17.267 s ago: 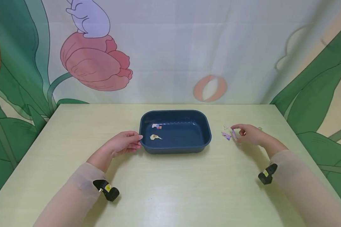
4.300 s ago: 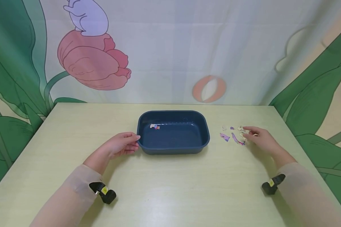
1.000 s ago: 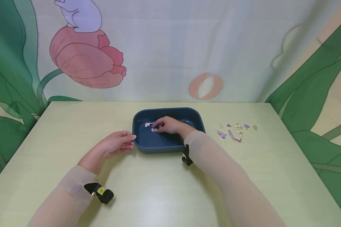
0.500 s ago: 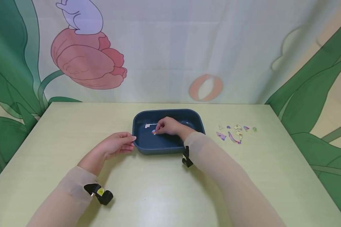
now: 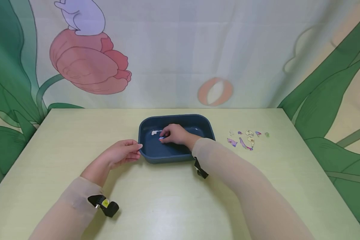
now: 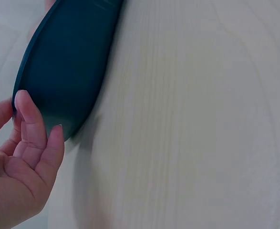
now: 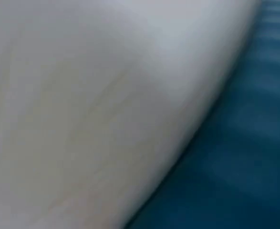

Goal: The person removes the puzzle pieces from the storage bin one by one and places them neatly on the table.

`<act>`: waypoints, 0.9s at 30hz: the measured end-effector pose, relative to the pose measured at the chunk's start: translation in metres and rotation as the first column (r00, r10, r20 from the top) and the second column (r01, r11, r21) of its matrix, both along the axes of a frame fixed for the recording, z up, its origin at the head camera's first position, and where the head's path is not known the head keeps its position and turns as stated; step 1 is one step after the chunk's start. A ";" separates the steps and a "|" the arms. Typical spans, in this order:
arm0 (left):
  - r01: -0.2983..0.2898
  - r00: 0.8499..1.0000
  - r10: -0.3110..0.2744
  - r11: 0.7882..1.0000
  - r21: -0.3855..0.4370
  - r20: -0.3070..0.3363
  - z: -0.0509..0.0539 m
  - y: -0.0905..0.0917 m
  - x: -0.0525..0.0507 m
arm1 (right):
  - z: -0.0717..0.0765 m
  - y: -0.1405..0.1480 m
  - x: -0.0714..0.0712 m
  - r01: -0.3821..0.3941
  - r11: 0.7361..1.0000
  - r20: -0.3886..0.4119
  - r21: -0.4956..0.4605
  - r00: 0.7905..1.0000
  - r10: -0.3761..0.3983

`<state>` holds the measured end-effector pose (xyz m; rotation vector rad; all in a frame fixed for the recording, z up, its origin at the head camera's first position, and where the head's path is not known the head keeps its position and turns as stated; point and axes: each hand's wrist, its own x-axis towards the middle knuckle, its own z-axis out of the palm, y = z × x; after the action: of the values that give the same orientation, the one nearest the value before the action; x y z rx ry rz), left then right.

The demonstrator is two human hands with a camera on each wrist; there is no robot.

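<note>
A dark blue rectangular tray [image 5: 177, 159] sits on the table in the head view. My left hand [image 5: 124, 153] pinches its left rim between thumb and fingers; the left wrist view shows the same fingers [image 6: 31, 119] at the rim. Inside the tray, my right hand [image 5: 177, 135] has thumb and forefinger around a small red-and-blue sticker [image 5: 161, 139]. A white sticker piece [image 5: 154, 132] lies on the tray floor just left of those fingers. The right wrist view is blurred, showing a pale surface and blue tray wall [image 7: 235, 157], with no fingers.
Right of the tray lie several small flat stickers, among them a purple one [image 5: 232, 142], a long curved one [image 5: 245, 144], a pale yellow one [image 5: 249, 132] and a green one [image 5: 267, 134]. A printed curtain [image 5: 168, 50] hangs behind the pale table [image 5: 156, 206].
Since 4.3 seconds ago my right hand has come from the stickers at right into the tray. Half a second ago its fingertips were just right of the red-and-blue sticker; now they are around it.
</note>
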<state>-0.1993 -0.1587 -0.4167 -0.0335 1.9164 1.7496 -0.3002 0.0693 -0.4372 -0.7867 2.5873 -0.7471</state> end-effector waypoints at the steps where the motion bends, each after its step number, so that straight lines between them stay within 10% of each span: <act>1: 0.001 1.000 -0.001 1.000 0.001 -0.002 0.000 0.000 0.000 | 0.000 0.000 0.000 0.001 1.000 -0.007 -0.006 1.000 -0.001; 15: 0.010 1.000 -0.010 1.000 0.016 -0.001 -0.002 0.000 -0.001 | 0.001 0.007 0.003 -0.026 0.997 -0.132 -0.069 0.991 0.016; 27: 0.015 1.000 -0.015 1.000 0.006 -0.012 0.000 -0.002 -0.002 | 0.021 0.037 0.029 0.031 0.988 -0.089 -0.152 0.995 -0.044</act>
<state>-0.2009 -0.1604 -0.4171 -0.0067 1.9151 1.7492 -0.2712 0.1062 -0.4160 -0.8370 2.6582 -0.9483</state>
